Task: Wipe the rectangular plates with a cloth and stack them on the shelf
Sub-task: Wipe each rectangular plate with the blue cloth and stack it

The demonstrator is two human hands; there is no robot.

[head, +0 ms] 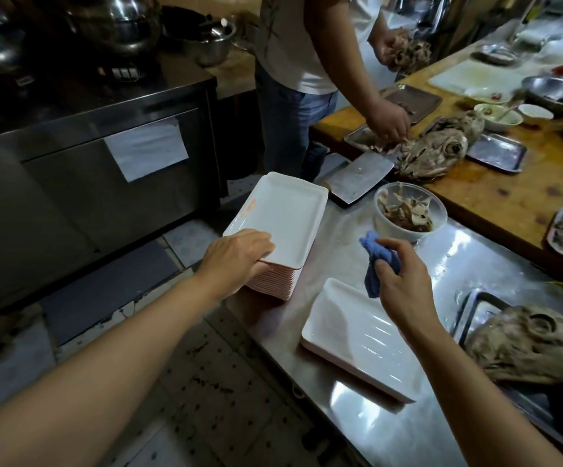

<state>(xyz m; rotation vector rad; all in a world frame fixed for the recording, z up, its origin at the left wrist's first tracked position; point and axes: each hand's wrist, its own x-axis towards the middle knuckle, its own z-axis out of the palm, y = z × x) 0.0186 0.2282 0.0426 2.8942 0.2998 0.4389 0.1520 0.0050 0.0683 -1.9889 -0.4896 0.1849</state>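
A tall stack of white rectangular plates point(281, 224) stands at the near-left edge of the steel counter point(475, 261); the left hand point(236, 256) grips the near corner of the top plate, thumb on its face and fingers curled under the rim; the right hand point(399, 278) is held above the counter, clenched around a bunched blue cloth point(376, 264), well apart from the left. A single rectangular plate point(350, 335) (white, glossy) lies flat on the counter just below the right hand; whether another sits under it I cannot tell. Behind the cloth sits a clear bowl of scraps point(409, 210); a cleaver point(359, 178) rests beyond it; another person point(302, 42) works at the wooden table point(495, 190).
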